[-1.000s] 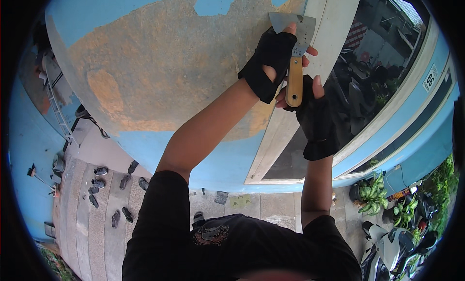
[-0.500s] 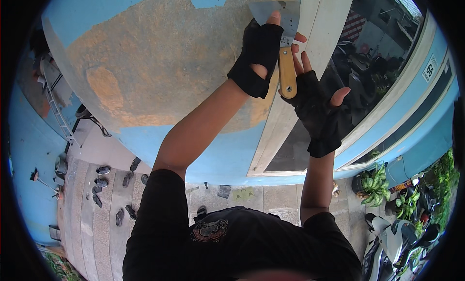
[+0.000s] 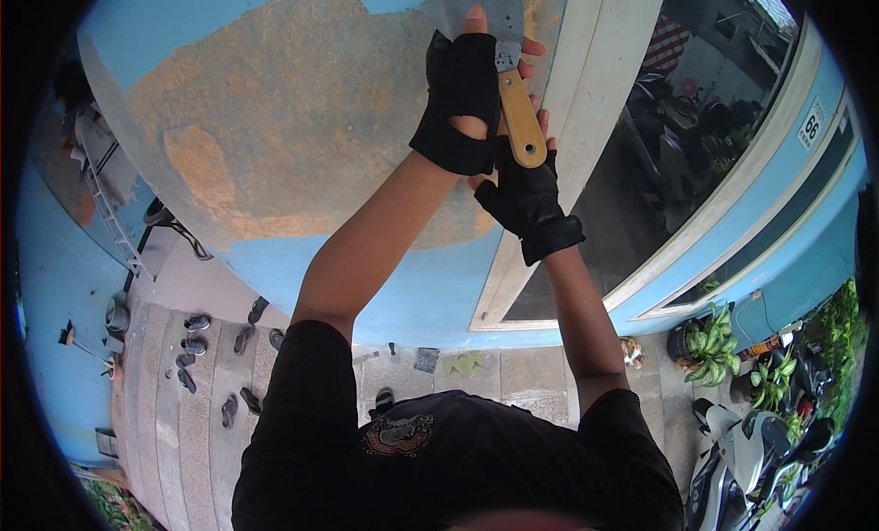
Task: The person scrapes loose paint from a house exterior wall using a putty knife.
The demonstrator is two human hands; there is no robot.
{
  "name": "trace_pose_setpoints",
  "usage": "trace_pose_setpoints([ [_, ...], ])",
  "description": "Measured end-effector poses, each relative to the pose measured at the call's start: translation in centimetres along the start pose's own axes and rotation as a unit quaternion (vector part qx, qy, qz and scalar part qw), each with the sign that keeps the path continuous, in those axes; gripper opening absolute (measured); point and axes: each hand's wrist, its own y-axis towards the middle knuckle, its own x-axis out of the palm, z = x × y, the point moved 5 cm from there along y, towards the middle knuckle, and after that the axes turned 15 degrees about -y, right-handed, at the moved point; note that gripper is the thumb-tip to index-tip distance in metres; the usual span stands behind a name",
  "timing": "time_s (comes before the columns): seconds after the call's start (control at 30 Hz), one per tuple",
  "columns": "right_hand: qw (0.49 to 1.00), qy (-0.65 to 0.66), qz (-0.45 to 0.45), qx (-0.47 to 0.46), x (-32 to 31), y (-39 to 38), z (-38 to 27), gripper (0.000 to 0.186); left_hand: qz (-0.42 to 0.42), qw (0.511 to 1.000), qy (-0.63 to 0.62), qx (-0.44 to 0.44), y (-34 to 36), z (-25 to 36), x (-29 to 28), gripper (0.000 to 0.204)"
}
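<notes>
A scraper with a wide metal blade (image 3: pixel 499 18) and a wooden handle (image 3: pixel 523 119) is held up before the wall, handle downward. My left hand (image 3: pixel 462 82), in a black fingerless glove, is closed on it near the blade. The thumb lies on the metal and other fingertips show past its right edge. My right hand (image 3: pixel 526 192), gloved the same way, is just below and behind the handle's lower end. Its visible fingers are stretched upward; the handle hides part of them. Whether it touches the handle I cannot tell.
Facing me is a blue wall (image 3: pixel 302 261) with a large bare grey-brown patch (image 3: pixel 302 119). A pale window frame (image 3: pixel 586 64) stands to the right. Shoes (image 3: pixel 195 322) lie on the paving at left. A potted plant (image 3: pixel 710 352) and a motorbike (image 3: pixel 755 439) are at lower right.
My left hand and the scraper have shifted left, and the handle now tilts the other way. My right hand has turned and moved left, its thumb no longer spread to the right.
</notes>
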Motion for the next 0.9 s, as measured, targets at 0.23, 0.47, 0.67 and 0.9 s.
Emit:
trace_pose_setpoints([
  [0.23,0.999,-0.027,0.015,0.017,2.5,0.5,-0.1,0.113,0.003,0.998,-0.016,-0.053,-0.4,-1.8,0.2,0.054],
  [0.47,0.997,0.063,0.000,0.043,4.1,0.9,0.3,0.109,-0.016,0.999,-0.002,-0.049,0.4,-2.5,0.1,0.056],
  [0.67,0.992,0.109,-0.016,0.062,4.2,1.1,0.2,0.106,-0.027,0.998,0.015,-0.058,0.1,-2.6,0.3,0.056],
  [0.9,0.996,0.062,0.021,0.053,3.7,1.0,-0.3,0.104,-0.040,0.998,0.008,-0.048,-0.1,-2.1,0.0,0.052],
])
